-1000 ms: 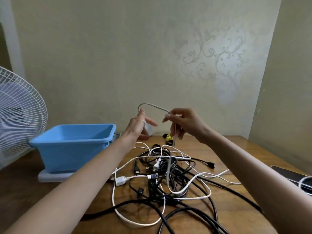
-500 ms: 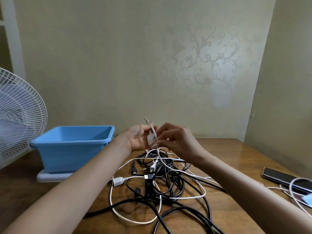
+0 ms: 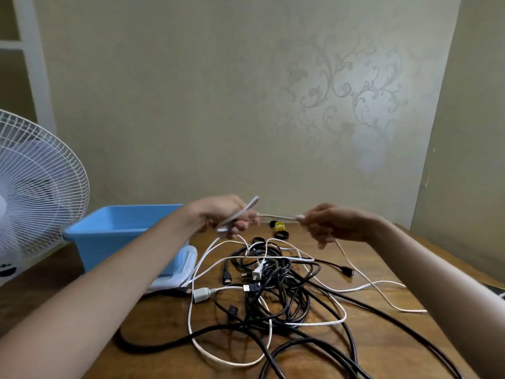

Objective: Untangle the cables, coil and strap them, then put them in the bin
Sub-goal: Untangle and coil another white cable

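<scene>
Wooden brown surface [image 3: 382,356] carries a tangled heap of black and white cables [image 3: 273,285], with a rectangular blue plastic bin [image 3: 114,242] at its left. Left hand [image 3: 226,217] grips a thin white cable [image 3: 276,216] near its end and right hand [image 3: 336,225] pinches it further along. The span between them is taut above the heap. Step judged: untangling. Next: draw the trailing length clear, then coil. Small black and yellow strap rings [image 3: 280,228] lie behind, untouched.
</scene>
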A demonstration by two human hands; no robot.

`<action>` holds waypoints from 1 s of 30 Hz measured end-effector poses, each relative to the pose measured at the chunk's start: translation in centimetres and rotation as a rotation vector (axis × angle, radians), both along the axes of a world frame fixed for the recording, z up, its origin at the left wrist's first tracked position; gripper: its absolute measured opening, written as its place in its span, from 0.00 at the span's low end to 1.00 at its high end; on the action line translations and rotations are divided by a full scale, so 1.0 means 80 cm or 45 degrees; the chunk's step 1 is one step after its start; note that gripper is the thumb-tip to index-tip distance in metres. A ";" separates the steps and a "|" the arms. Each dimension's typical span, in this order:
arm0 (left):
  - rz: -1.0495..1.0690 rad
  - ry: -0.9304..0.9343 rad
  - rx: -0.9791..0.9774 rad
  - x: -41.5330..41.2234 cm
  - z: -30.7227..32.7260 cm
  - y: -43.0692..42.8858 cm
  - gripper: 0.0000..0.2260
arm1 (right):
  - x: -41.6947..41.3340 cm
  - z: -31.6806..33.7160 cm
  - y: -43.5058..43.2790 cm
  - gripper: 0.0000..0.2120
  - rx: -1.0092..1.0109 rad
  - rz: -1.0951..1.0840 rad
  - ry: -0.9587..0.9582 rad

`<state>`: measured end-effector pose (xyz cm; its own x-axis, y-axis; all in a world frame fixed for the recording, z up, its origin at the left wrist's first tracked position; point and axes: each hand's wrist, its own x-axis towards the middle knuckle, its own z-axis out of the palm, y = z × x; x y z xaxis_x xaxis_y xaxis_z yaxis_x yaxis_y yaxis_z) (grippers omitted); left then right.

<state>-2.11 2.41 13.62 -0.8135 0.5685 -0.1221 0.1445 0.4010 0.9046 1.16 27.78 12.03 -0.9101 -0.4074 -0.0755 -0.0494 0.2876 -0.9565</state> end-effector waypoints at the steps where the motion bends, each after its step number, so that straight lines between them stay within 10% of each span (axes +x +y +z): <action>1: 0.129 0.109 -0.154 -0.003 -0.002 -0.002 0.12 | 0.001 0.006 0.004 0.08 -0.090 -0.049 -0.080; 6: 0.412 0.362 -0.401 -0.012 -0.026 0.023 0.11 | 0.000 0.019 -0.043 0.10 -0.743 -0.280 -0.300; 10: 0.394 0.024 0.079 -0.023 -0.035 0.042 0.12 | 0.005 0.013 -0.081 0.07 -0.449 -0.369 0.062; 22: 0.184 -0.102 0.430 -0.015 -0.031 0.043 0.03 | 0.024 0.018 -0.082 0.06 -0.098 -0.116 0.133; 25: 0.303 -0.094 0.757 -0.012 -0.029 0.057 0.14 | 0.029 0.003 -0.093 0.05 -0.148 -0.070 0.344; 30: 0.187 -0.803 1.611 -0.020 0.004 0.040 0.07 | 0.030 -0.021 -0.077 0.08 -0.437 0.185 0.212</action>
<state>-3.72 5.65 13.91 -0.8751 0.4824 0.0381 -0.3831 -0.7387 0.5546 3.53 21.63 10.38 -0.8295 -0.5085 0.2311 -0.2284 -0.0687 -0.9711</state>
